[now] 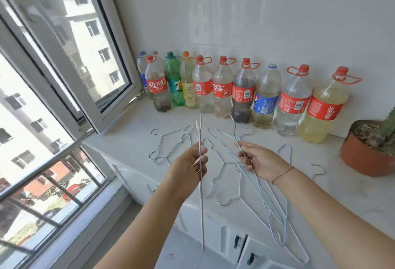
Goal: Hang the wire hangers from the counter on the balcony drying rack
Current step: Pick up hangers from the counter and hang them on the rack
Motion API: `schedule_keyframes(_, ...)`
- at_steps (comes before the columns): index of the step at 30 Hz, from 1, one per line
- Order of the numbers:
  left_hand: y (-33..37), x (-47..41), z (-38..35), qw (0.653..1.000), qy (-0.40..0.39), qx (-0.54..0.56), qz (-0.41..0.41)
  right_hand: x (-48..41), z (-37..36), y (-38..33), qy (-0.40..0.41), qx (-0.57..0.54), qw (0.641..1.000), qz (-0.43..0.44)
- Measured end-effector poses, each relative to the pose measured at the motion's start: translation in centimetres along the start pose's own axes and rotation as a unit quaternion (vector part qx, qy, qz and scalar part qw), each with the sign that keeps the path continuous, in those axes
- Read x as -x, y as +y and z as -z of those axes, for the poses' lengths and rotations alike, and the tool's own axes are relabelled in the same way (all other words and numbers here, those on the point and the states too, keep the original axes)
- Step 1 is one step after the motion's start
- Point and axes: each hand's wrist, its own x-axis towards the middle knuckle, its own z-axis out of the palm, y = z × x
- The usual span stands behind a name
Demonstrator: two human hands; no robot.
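Gathering is the step in hand. Over the tabletop's (320,194) front edge, the left hand (190,168) is closed on one wire hanger (201,194) held edge-on and upright. Beside it, the right hand (258,162) pinches the neck of a second hanger (237,138), its hook raised. More loose hangers (171,142) lie spread mid-tabletop before the bottles (243,91). No drying rack shows, so the next move likely calls for carrying the held pair to it.

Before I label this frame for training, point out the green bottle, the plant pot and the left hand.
green bottle (175,85): head view, on its label.
plant pot (363,157): head view, on its orange wall.
left hand (190,166): head view, on the palm.
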Motion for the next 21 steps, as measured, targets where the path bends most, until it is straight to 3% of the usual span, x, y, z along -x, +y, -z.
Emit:
schedule_keyframes(11, 1.2, 16.5, 4.9, 0.986, 0.065, 0.040, -0.151, 10.6, -10.4, 1.1, -0.196, 0.026, 0.980, -0.014)
schedule_keyframes(21, 4.0, 37.6, 12.8, 0.940, 0.138, 0.046, -0.309, 23.0, -26.4, 5.7, -0.419, 0.034, 0.905, -0.070)
